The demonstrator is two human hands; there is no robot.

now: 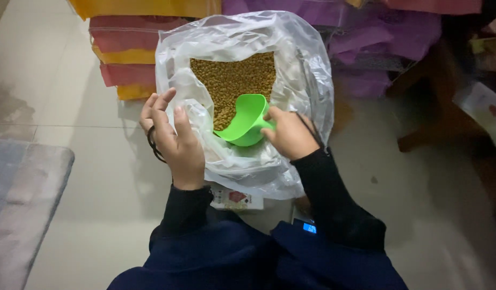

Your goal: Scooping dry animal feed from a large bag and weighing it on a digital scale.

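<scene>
Nearest me, at six o'clock, my dark sleeves (334, 209) run up from my lap, and between them a small scale (308, 227) shows a lit blue corner, mostly hidden under the bag (307, 70). A printed card or packet (234, 198) peeks out beside it, tucked below the plastic.

My left hand (173, 137) sits at nine o'clock of the bag's mouth, fingers spread and lying on the rolled-down plastic — I judge it pins the rim so the opening stays wide. A dark band (153, 147) loops by that hand's edge; whether it is on my wrist or loose, I cannot tell.

My right hand (291, 134) at three o'clock is closed round the handle of the green scoop (245, 121). The scoop lies tilted, its bowl open toward twelve o'clock with its lip at the near edge of the brown pellets (232, 80); it looks empty, though part of the bowl is hidden from me.

The pellets fill the far half of the bag. Beyond it at twelve, stacked sacks (127, 59) — red and yellow — stand on the pale floor (60, 96), purple ones (377, 37) toward one o'clock. At eight o'clock lies a grey mat (22, 198).
</scene>
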